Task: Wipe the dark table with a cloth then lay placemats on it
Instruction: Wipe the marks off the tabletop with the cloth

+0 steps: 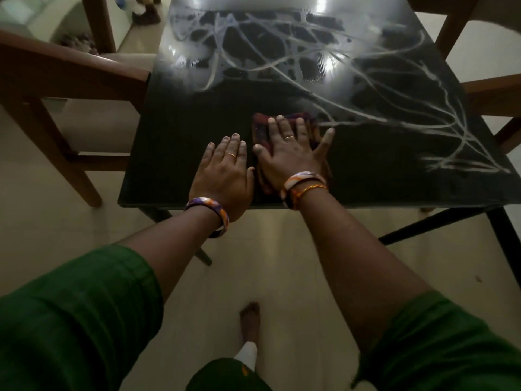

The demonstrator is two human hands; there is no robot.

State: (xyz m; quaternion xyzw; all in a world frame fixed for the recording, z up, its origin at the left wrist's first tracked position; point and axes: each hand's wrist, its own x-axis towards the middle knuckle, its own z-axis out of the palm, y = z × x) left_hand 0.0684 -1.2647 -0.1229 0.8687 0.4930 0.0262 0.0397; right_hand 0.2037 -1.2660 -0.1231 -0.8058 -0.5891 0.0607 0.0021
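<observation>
Nearest, a bare foot (250, 320) stands on the pale tiled floor (296, 263), between two forearms in green sleeves (70, 314) that reach up to the dark surface (180, 153). At its near edge the left hand (224, 170) lies flat on the bare top, its grip wide with fingers straight and holding nothing; a ring shows on one finger and a patterned bangle (208, 211) sits at the wrist. Just beside it to the right, the right hand (290, 153) presses flat on a dark red checked cloth (260, 125), fingers spread and straight, thumbs of the two hands nearly touching. The cloth lies near the middle of the near edge, mostly covered by the hand. Farther off, pale branching streaks (408, 108) cross the glossy top from centre to right. A wooden chair (70, 77) stands close against the left side, and parts of two more chairs (493, 91) crowd the right side. No placemats can be seen.
</observation>
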